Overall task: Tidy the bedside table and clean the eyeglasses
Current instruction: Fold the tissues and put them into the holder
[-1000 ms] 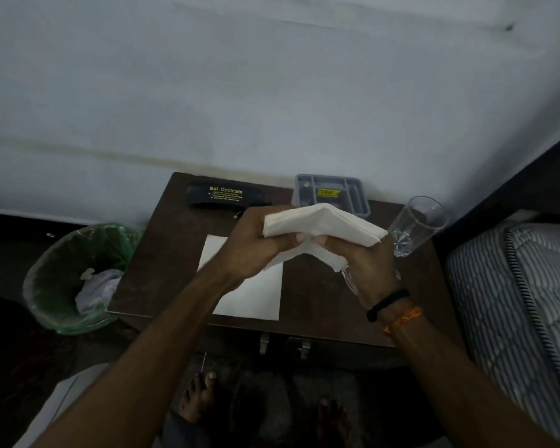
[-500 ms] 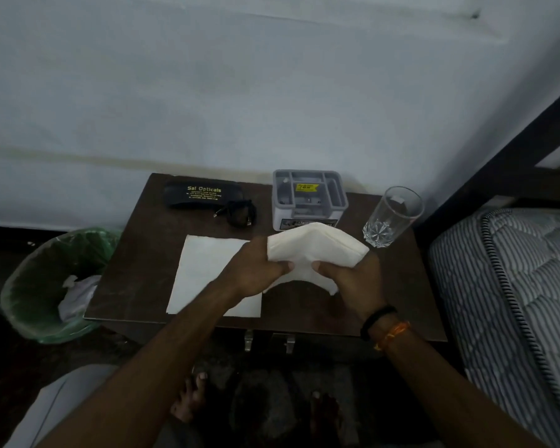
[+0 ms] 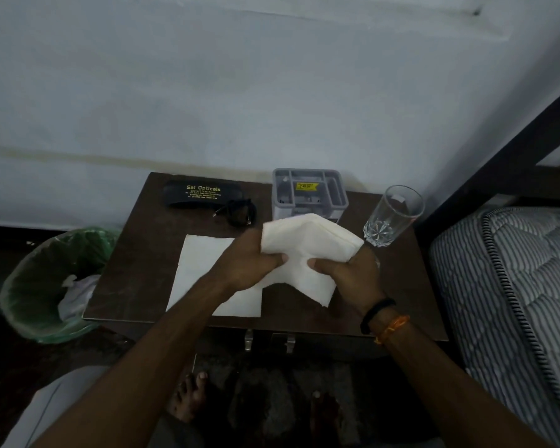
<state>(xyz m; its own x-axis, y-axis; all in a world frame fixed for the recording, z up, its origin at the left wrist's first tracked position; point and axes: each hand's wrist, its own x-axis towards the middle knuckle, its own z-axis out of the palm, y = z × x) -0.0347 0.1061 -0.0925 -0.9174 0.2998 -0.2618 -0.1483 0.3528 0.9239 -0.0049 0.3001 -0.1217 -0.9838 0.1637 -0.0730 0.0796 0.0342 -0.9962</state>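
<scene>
Both hands hold a folded white tissue (image 3: 307, 244) above the middle of the dark brown bedside table (image 3: 136, 273). My left hand (image 3: 246, 263) pinches its left side and my right hand (image 3: 346, 273) grips its right lower side. A second white tissue (image 3: 201, 260) lies flat on the table under my left forearm. Dark eyeglasses (image 3: 240, 212) lie folded at the back, touching a black case (image 3: 201, 195) printed "Sai Opticals".
A grey compartment organiser (image 3: 309, 192) stands at the back centre, an empty drinking glass (image 3: 392, 215) to its right. A green-lined bin (image 3: 49, 282) with crumpled paper sits left of the table on the floor. A striped mattress (image 3: 511, 292) borders the right. Bare feet show below.
The hands lowered the tissue slightly toward the table and a lower flap has opened out. The view shifted, so the table now sits more squarely in frame.
</scene>
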